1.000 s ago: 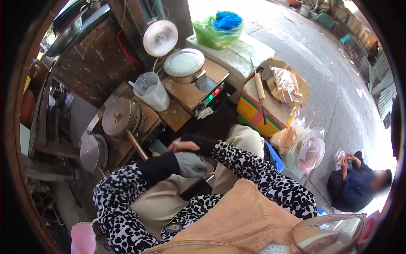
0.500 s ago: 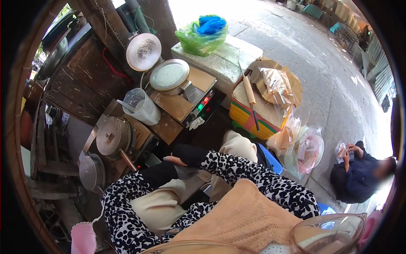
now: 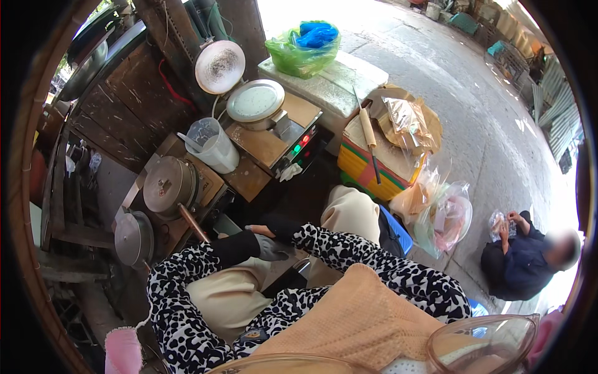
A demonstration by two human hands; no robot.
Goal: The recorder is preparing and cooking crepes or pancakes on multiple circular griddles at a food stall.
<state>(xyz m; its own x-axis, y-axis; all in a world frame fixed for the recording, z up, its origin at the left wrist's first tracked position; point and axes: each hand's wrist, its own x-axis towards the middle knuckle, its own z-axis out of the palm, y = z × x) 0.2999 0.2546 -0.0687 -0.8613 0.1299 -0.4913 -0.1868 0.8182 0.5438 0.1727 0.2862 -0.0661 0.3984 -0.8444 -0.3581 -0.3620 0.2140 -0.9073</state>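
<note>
Low over my lap, my left hand point(image 3: 272, 247) appears to be in a grey glove beyond its black cuff; its fingers are too dark and small to read. My right hand point(image 3: 260, 230) reaches across from the right in a black sleeve, with bare fingertips showing close by or touching the left; the rest is covered. Nothing held can be made out. Just beyond the hands is the copper-coloured handle point(image 3: 194, 224) of a round lidded waffle-type pan point(image 3: 170, 187). Beside it lies another round metal pan point(image 3: 133, 239).
A plastic jug point(image 3: 218, 149) stands behind the pan. Past it is a round cooking iron point(image 3: 255, 101), lid point(image 3: 219, 67) raised, with lit switches. Right are a foam box point(image 3: 336, 75), a yellow stack point(image 3: 367, 177) bearing a wooden-handled tool point(image 3: 367, 129), plastic bags point(image 3: 451, 218), and a crouching person point(image 3: 520, 262).
My right fingertips have shifted slightly right and up, and more of the grey-gloved left hand shows. The view has tilted a little. Pans and irons stay put.
</note>
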